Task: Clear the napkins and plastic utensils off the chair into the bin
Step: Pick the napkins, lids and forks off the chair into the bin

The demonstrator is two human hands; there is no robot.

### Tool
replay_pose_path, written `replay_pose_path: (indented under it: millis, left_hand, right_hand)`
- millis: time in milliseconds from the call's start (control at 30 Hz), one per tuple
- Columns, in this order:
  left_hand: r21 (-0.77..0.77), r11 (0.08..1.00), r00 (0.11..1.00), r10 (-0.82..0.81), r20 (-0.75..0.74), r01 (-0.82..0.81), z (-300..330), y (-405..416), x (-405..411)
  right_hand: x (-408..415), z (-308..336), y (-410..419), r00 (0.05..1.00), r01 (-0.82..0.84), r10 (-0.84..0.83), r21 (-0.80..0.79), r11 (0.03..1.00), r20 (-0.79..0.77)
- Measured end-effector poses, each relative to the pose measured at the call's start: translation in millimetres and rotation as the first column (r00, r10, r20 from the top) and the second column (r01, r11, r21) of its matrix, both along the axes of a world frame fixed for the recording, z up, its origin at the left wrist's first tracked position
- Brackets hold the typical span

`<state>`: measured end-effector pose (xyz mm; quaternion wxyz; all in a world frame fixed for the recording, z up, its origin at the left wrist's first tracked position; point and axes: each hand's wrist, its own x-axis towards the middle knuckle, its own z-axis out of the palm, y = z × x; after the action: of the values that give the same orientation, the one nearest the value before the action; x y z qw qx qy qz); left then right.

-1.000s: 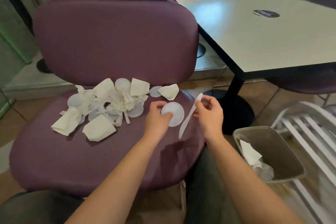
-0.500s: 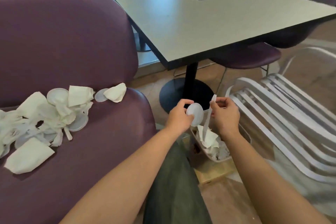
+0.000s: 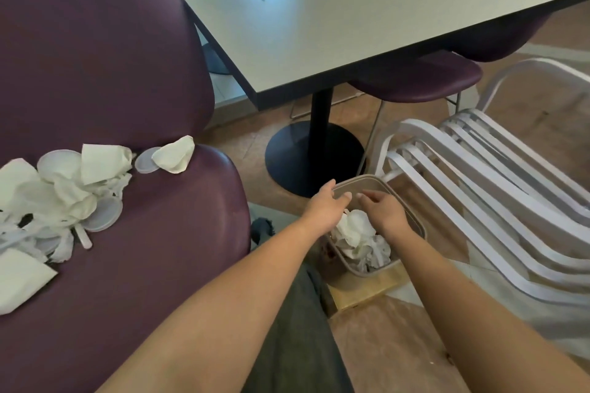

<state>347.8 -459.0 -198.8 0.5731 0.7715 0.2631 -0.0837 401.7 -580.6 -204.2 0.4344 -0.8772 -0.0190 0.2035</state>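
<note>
On the purple chair (image 3: 153,265) seat, toward its back-left edge, a loose heap of crumpled white napkins (image 3: 64,191) mixes with round translucent lids (image 3: 103,214) and a plastic utensil handle (image 3: 83,238); one napkin (image 3: 175,155) and a lid sit apart by the seat's right rear corner. Beside the seat's right edge, the bin (image 3: 367,183) stands on the floor, crumpled napkins inside. Both hands hover over it, left hand (image 3: 329,209) and right hand (image 3: 384,212), each grip spread and holding nothing. White slatted chairs (image 3: 479,201) crowd the bin's right side.
</note>
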Motion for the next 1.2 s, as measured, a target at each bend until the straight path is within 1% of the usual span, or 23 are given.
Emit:
replay_pose_path:
  millis: [167, 300, 400, 467, 567, 667, 767, 900, 1033, 1167, 1200]
  left_hand:
    - [0.029, 0.997, 0.994, 0.075, 0.079, -0.078, 9, 22, -13]
    - [0.078, 0.990, 0.982, 0.107, 0.156, -0.120, 22, 51, -33]
    - [0.116, 0.972, 0.961, 0.174, 0.216, -0.203, 31, 83, -60]
    - [0.135, 0.953, 0.944, 0.236, 0.230, -0.271, 36, 105, -80]
    - [0.121, 0.913, 0.899, 0.347, 0.265, -0.389, 41, 141, -114]
    - [0.177, 0.871, 0.876, 0.407, 0.259, -0.458, 46, 177, -150]
    - [0.194, 0.831, 0.843, 0.467, 0.266, -0.522, 47, 212, -184]
    - [0.210, 0.770, 0.793, 0.549, 0.265, -0.603, 47, 253, -230]
    - [0.239, 0.735, 0.771, 0.580, 0.264, -0.635, 42, 279, -262]
    - [0.301, 0.676, 0.740, 0.620, 0.260, -0.672, 36, 310, -296]
    - [0.336, 0.655, 0.735, 0.629, 0.255, -0.677, 34, 319, -304]
  right_hand:
    - [-7, 10, 27, 0.998, -0.058, 0.057, 0.041, 0.998, 0.020]
    - [-21, 28, 63, 0.989, -0.126, 0.117, 0.095, 0.988, 0.093]
    - [-39, 40, 99, 0.970, -0.213, 0.195, 0.122, 0.970, 0.143]
    - [-51, 42, 123, 0.958, -0.260, 0.239, 0.134, 0.956, 0.155]
    - [-76, 44, 161, 0.938, -0.326, 0.300, 0.157, 0.932, 0.172]
    - [-103, 44, 195, 0.924, -0.372, 0.348, 0.154, 0.915, 0.160]
    - [-131, 42, 226, 0.903, -0.425, 0.406, 0.152, 0.892, 0.140]
    - [-168, 38, 271, 0.850, -0.523, 0.504, 0.128, 0.843, 0.150]
    - [-194, 33, 304, 0.793, -0.606, 0.587, 0.107, 0.788, 0.163]
    - [-227, 30, 345, 0.736, -0.676, 0.661, 0.106, 0.729, 0.143]
    - [-234, 28, 356, 0.725, -0.688, 0.673, 0.117, 0.716, 0.144]
